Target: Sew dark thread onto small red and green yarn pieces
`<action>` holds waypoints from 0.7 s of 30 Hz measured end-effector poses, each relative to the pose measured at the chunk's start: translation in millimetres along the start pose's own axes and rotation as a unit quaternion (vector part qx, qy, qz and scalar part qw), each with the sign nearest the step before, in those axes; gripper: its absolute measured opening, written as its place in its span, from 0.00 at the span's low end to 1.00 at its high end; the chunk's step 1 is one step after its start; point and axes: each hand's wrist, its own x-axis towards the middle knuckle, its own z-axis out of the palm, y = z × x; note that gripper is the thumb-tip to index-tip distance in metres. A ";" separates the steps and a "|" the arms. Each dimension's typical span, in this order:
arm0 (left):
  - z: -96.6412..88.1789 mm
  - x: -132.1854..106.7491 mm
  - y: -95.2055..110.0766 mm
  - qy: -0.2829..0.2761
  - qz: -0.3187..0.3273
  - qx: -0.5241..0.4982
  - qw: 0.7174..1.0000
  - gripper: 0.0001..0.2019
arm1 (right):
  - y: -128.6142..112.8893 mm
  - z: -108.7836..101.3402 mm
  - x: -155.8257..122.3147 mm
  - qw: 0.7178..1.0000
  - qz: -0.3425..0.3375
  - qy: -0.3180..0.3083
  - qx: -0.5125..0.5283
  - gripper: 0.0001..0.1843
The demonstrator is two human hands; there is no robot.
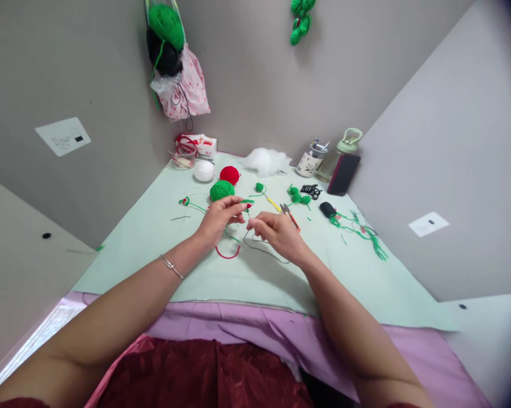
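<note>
Between the fingertips of my left hand [221, 217] is a small green and red crochet piece [248, 205], held above the table. My right hand [276, 231] is closed in a pinch just to its right, on a dark thread [264, 253] that loops down below the fingers. Whether a needle is also in that pinch is too small to tell. A red yarn strand [228, 256] curves on the table under my left hand. Behind the hands sit a green yarn ball [222, 191], a red yarn ball [230, 175] and a white yarn ball [204, 170].
Orange-handled scissors [291, 217] and a yellow crochet hook [274, 204] lie right of my hands. Beyond are green crochet pieces [296, 195], a black claw clip [311, 191], white stuffing [267, 161], a pen cup [311, 161], a phone [344, 175] and green yarn scraps [366, 231].
</note>
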 end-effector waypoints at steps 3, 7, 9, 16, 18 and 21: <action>1.4 -1.4 2.3 -0.039 -0.035 -0.063 0.997 0.13 | 4.1 -9.2 2.1 0.996 0.029 0.078 0.008 0.23; 5.1 -5.0 1.1 -0.070 -0.056 -0.055 0.994 0.14 | 7.3 -8.4 6.7 0.992 0.022 0.110 0.062 0.20; 7.0 -6.8 -0.1 -0.078 -0.056 -0.044 0.994 0.14 | 7.1 -4.1 7.9 0.991 0.017 0.109 0.070 0.17; 8.8 -7.3 0.5 -0.081 -0.063 -0.049 0.993 0.13 | 9.1 -5.5 7.6 0.992 0.002 0.122 0.033 0.12; 7.7 -6.2 0.7 -0.066 -0.061 -0.052 0.995 0.13 | 9.2 -12.2 5.9 0.991 -0.021 0.124 0.044 0.15; 6.4 -4.8 0.1 -0.049 -0.055 -0.054 0.996 0.13 | 5.3 -18.1 1.2 0.986 -0.053 0.153 0.041 0.20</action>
